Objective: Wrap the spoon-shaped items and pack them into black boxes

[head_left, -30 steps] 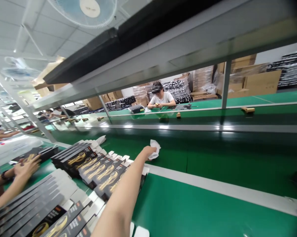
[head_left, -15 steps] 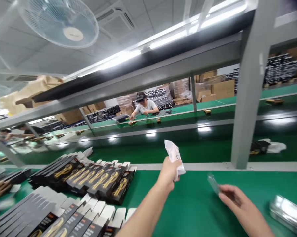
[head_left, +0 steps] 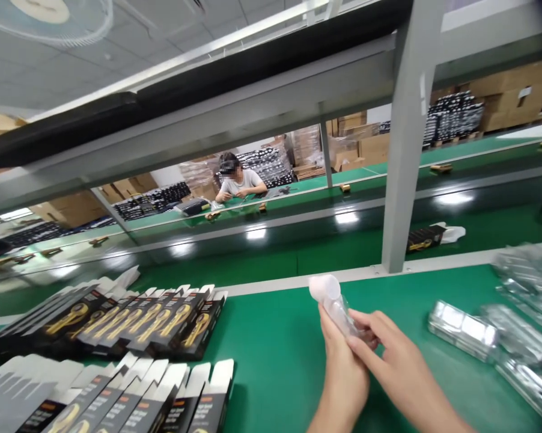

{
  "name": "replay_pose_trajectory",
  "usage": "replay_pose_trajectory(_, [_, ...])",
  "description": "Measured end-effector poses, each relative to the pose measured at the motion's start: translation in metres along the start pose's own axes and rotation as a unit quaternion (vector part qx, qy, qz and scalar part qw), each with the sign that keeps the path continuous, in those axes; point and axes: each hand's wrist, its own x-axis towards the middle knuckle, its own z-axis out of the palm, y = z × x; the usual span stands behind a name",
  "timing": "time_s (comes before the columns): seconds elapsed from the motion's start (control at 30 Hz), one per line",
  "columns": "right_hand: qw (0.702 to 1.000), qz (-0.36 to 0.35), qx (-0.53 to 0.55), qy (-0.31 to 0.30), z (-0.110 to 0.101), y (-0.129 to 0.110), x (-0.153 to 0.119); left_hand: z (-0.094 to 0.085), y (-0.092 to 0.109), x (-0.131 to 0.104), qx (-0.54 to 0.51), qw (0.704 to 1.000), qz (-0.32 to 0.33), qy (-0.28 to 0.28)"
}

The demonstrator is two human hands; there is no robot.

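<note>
My left hand [head_left: 343,376] is closed around a white-wrapped item [head_left: 325,287], whose rounded end sticks up above the fingers. Against it lies a clear plastic piece [head_left: 342,316], thin and shell-like, which my right hand [head_left: 388,349] pinches from the right side. Both hands meet above the green worktop [head_left: 271,355]. The fingers partly cover the wrapped item and the plastic, and what is inside the white wrapping is hidden.
Black cartons [head_left: 176,319] with gold utensil pictures stand in rows at left, flaps up. Clear plastic shells [head_left: 462,331] are piled at right. A grey post [head_left: 401,150] rises at the bench's far edge; beyond it, a carton [head_left: 426,239] lies on the conveyor. A person [head_left: 240,180] works opposite.
My left hand has brought the white-wrapped item lower and nearer. My right hand has moved left with the clear plastic, so both hands now touch. The view has turned to the right.
</note>
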Motion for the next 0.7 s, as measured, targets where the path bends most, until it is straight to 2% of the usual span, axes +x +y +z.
replay_pose_trajectory(0.07, [1.0, -0.006, -0.008, 0.01, 0.0, 0.002, -0.002, -0.003, 0.003, -0.006, 0.035, 0.999, 0.007, -0.035])
replay_pose_trajectory(0.13, [0.999, -0.031, -0.029, 0.026, 0.0, 0.006, -0.004, -0.007, 0.006, -0.011, -0.004, 0.999, -0.002, -0.053])
replay_pose_trajectory(0.23, [0.988, -0.112, -0.091, 0.049, 0.005, 0.015, -0.011, -0.014, 0.01, -0.014, -0.143, 0.988, -0.037, -0.041])
replay_pose_trajectory(0.37, [0.963, -0.196, -0.177, 0.056, 0.007, 0.021, -0.024, -0.019, 0.012, -0.016, -0.155, 0.985, -0.077, -0.013])
replay_pose_trajectory(0.43, [0.964, -0.19, -0.181, 0.038, 0.003, 0.02, -0.027, -0.02, 0.011, -0.018, -0.172, 0.982, -0.081, -0.005])
replay_pose_trajectory(0.5, [0.975, -0.149, -0.166, 0.009, -0.003, 0.019, -0.025, -0.019, 0.01, -0.022, -0.198, 0.977, -0.082, -0.007])
replay_pose_trajectory(0.63, [0.982, -0.099, -0.12, -0.111, -0.005, 0.023, -0.018, -0.016, 0.008, -0.028, -0.21, 0.975, -0.068, 0.018])
replay_pose_trajectory(0.7, [0.982, -0.095, -0.087, -0.142, -0.002, 0.028, -0.019, -0.013, 0.005, -0.032, -0.208, 0.975, -0.065, 0.036])
